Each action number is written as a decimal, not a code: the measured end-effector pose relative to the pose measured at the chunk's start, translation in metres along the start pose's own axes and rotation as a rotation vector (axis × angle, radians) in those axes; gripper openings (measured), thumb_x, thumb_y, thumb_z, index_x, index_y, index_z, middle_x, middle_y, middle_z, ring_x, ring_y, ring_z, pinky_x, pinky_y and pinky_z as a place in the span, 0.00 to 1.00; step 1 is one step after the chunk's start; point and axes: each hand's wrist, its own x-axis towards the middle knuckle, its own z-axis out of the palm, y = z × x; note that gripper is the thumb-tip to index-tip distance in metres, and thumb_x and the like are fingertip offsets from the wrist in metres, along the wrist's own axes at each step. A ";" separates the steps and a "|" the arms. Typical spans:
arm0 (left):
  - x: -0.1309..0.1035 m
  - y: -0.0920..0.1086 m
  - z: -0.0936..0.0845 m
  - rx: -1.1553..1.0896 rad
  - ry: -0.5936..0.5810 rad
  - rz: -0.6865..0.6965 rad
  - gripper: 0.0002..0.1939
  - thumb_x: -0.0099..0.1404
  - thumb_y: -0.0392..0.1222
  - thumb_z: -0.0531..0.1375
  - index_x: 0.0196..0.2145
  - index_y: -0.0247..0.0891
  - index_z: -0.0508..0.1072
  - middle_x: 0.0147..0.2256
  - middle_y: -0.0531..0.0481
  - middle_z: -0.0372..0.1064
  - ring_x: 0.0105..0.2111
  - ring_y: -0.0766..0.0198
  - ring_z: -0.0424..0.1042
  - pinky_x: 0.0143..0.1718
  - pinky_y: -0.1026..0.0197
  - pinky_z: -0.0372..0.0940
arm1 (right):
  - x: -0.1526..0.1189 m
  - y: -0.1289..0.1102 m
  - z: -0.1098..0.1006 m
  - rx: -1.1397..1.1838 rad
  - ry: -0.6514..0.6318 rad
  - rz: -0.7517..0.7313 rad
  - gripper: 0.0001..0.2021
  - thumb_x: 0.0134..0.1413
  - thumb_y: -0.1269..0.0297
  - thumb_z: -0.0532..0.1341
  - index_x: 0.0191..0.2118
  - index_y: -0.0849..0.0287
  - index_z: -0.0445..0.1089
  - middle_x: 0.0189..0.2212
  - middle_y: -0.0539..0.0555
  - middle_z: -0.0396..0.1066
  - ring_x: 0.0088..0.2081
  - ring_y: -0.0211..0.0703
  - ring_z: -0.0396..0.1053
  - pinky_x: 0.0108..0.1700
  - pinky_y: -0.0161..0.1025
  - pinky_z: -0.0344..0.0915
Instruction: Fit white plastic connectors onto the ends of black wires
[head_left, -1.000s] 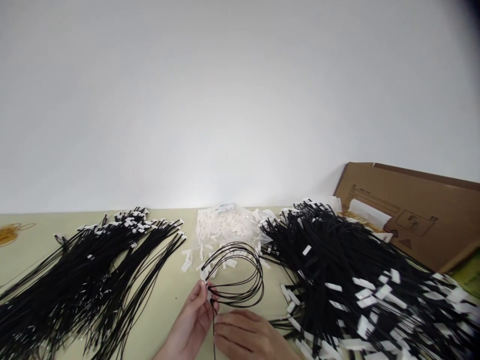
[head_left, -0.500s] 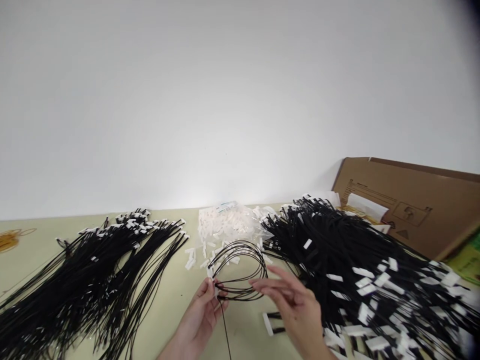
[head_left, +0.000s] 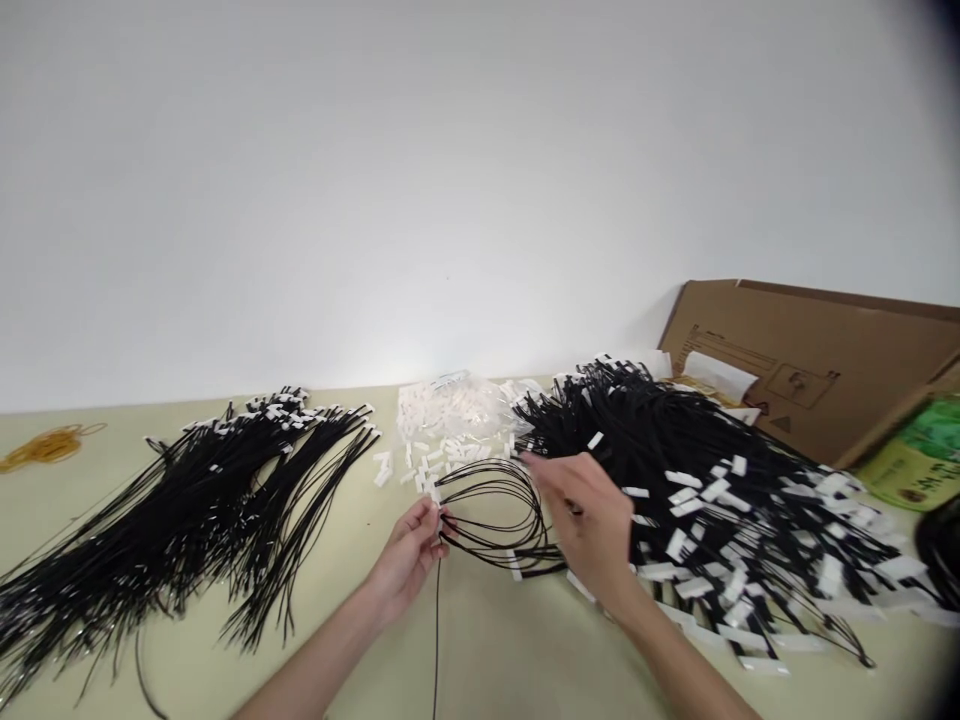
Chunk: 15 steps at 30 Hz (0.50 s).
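Note:
My left hand pinches a white connector from which thin black wires bow out to the right in a loop. One single black wire hangs down from that hand toward me. At the right end of the loop is my right hand, its fingers drawn together and partly hidden behind the hand itself; what they grip, if anything, I cannot make out. A white label on black wires lies just under the loop, between the hands.
Loose white connectors lie before a clear plastic bag of them. Black wire bundles spread at left; a larger labelled pile sits at right. Behind it leans a cardboard box, near a green-yellow package. Yellow bands lie far left.
My right hand has moved up and right, its spread fingers now drawn together. The wire loop has stretched wider to the right. My left hand keeps its pinch. The view has shifted slightly.

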 end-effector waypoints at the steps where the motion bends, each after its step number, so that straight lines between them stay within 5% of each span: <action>1: -0.001 -0.001 0.001 0.016 -0.021 0.004 0.07 0.54 0.41 0.62 0.29 0.35 0.68 0.28 0.52 0.65 0.27 0.71 0.64 0.23 0.70 0.57 | -0.004 -0.003 0.005 -0.074 -0.083 -0.121 0.10 0.52 0.75 0.56 0.39 0.58 0.70 0.27 0.52 0.69 0.28 0.36 0.60 0.29 0.35 0.57; 5: -0.003 -0.003 0.002 0.027 -0.079 0.026 0.06 0.56 0.40 0.61 0.29 0.35 0.68 0.28 0.51 0.65 0.27 0.70 0.64 0.25 0.69 0.58 | -0.022 -0.005 0.028 -0.240 -0.285 -0.337 0.06 0.52 0.73 0.57 0.30 0.61 0.70 0.21 0.51 0.67 0.26 0.37 0.55 0.29 0.36 0.54; 15: -0.011 0.001 0.010 0.041 -0.144 0.076 0.06 0.53 0.39 0.62 0.27 0.35 0.68 0.28 0.50 0.66 0.27 0.68 0.64 0.26 0.66 0.57 | -0.030 0.003 0.032 -0.220 -0.343 -0.310 0.08 0.54 0.70 0.54 0.28 0.60 0.68 0.22 0.51 0.65 0.28 0.38 0.52 0.32 0.35 0.53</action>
